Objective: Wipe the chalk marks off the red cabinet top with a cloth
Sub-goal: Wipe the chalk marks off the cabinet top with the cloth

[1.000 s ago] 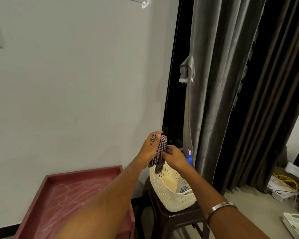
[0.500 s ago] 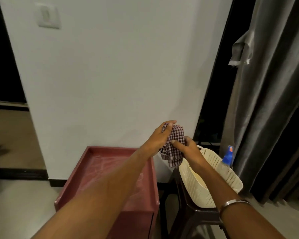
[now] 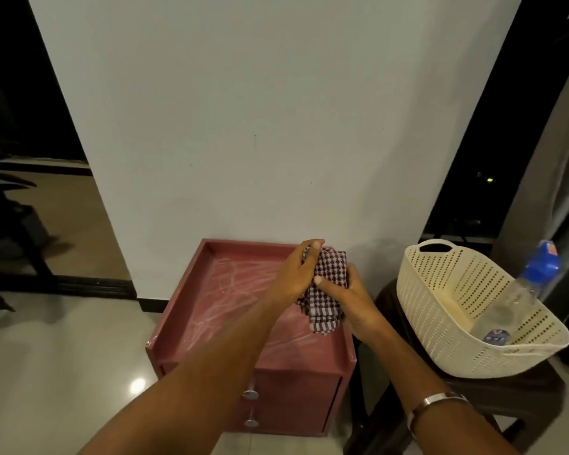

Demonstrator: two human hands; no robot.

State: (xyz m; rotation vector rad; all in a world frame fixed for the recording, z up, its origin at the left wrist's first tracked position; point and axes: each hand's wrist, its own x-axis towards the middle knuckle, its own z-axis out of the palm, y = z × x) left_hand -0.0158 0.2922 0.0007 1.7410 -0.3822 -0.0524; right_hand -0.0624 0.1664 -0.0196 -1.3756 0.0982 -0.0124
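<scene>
A red cabinet (image 3: 211, 323) stands against the white wall, its rimmed top streaked with white chalk marks (image 3: 230, 284). Above its right half I hold a bunched checked cloth (image 3: 326, 290) in both hands. My left hand (image 3: 296, 274) grips the cloth's upper left part with the fingers curled over it. My right hand (image 3: 349, 300) holds the cloth from the right, thumb pressed across its middle. The cloth's lower end hangs just over the cabinet's right rim.
A cream perforated basket (image 3: 440, 323) sits on a dark stool (image 3: 523, 389) right of the cabinet, with a blue-capped plastic bottle (image 3: 519, 297) leaning in it. Grey curtains (image 3: 555, 159) hang at the far right. Two metal knobs (image 3: 250, 408) stick out of the cabinet front.
My view has swung left and down, from the basket to the cabinet. Both hands carried the cloth from above the basket to above the cabinet top.
</scene>
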